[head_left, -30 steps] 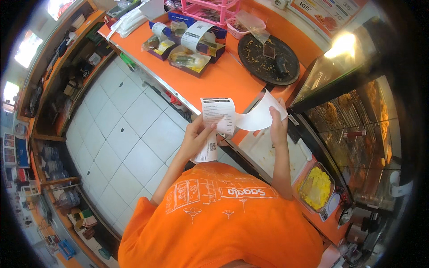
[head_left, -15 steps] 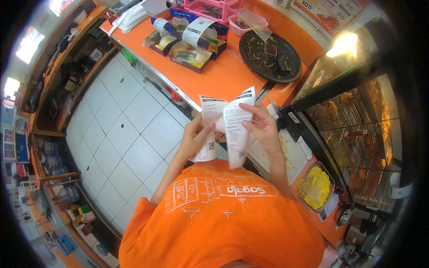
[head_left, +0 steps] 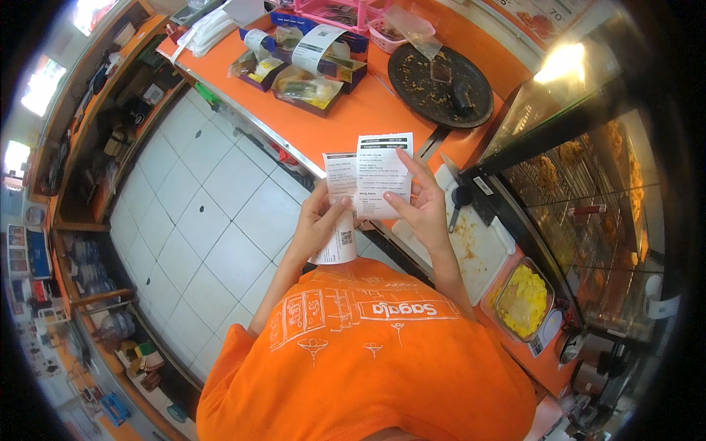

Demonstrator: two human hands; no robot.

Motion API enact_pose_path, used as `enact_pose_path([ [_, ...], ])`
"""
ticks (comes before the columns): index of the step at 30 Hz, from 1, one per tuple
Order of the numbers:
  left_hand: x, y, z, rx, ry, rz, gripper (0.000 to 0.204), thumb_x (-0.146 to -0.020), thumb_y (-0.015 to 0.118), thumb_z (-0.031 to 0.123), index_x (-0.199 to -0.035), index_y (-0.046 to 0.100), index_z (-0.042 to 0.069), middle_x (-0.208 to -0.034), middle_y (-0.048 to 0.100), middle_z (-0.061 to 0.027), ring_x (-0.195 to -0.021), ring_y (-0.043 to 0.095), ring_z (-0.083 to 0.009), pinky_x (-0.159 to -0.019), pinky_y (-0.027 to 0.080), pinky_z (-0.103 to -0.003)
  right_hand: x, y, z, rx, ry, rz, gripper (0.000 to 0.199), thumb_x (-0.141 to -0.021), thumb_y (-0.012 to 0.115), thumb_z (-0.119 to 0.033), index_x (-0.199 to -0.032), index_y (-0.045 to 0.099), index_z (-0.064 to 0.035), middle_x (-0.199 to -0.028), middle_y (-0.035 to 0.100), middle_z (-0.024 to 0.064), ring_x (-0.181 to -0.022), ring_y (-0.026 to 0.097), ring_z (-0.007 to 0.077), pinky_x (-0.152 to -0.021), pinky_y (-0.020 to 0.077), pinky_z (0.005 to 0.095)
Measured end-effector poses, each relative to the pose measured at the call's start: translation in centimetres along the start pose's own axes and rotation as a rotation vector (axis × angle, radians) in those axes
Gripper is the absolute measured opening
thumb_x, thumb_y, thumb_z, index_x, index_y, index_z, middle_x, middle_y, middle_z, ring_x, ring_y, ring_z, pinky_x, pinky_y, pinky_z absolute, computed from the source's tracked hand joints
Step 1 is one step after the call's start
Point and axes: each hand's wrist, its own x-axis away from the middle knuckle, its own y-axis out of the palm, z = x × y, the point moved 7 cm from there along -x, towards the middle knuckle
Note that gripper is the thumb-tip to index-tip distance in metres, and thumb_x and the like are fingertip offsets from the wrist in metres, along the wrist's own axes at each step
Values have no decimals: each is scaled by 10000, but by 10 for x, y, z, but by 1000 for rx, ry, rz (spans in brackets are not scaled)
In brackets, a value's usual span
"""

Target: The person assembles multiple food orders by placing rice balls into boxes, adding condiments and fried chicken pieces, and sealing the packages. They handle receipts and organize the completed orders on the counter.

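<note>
In front of my chest, two printed paper receipts hang side by side. My left hand (head_left: 316, 226) pinches the left receipt (head_left: 340, 173) between thumb and fingers, and its lower end curls below the hand. My right hand (head_left: 422, 197) holds the right receipt (head_left: 384, 170), thumb on its front and fingertips at its right edge. This right receipt overlaps the edge of the left one and faces me almost flat. Beyond the papers is an orange counter (head_left: 323, 136).
Food boxes (head_left: 309, 90) and a pink basket (head_left: 397, 33) stand on the counter, beside a round black tray (head_left: 441, 87). At right are a white cutting board (head_left: 474, 246), a tub of yellow food (head_left: 523, 301) and a glass display case (head_left: 581, 198). Shelves (head_left: 95, 169) line the left.
The right receipt has turned from a slanted, folded position to face me more flatly, its lower end no longer hanging down. My right hand has shifted slightly left. Both hands keep their papers.
</note>
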Motion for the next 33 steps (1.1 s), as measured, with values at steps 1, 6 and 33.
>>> enact_pose_path([
  [1, 0, 0, 1, -3, -2, 0, 337, -974, 533, 76, -1297, 462, 9, -1100, 655, -105, -922, 651, -143, -747, 535, -270, 0, 0, -1, 7, -5, 4, 668, -788, 631, 125, -1407, 438, -35, -1441, 385, 112, -1267, 502, 228, -1028, 468, 323],
  [6, -4, -1, 0, -30, -6, 10, 351, -971, 536, 70, -1308, 457, 9, -1134, 645, -110, -960, 643, -143, -780, 526, -271, 0, -2, -2, 36, 4, 25, 662, -795, 637, 113, -1408, 435, -37, -1452, 373, 122, -1270, 496, 239, -1019, 488, 337],
  [33, -8, 0, 5, 14, -159, 5, 815, -788, 556, -29, -1522, 213, 62, -1060, 663, -153, -710, 660, -133, -564, 509, -237, -8, -20, 11, 54, -10, 125, 653, -818, 596, 135, -1421, 396, -14, -1470, 358, 131, -1167, 583, 229, -959, 521, 300],
])
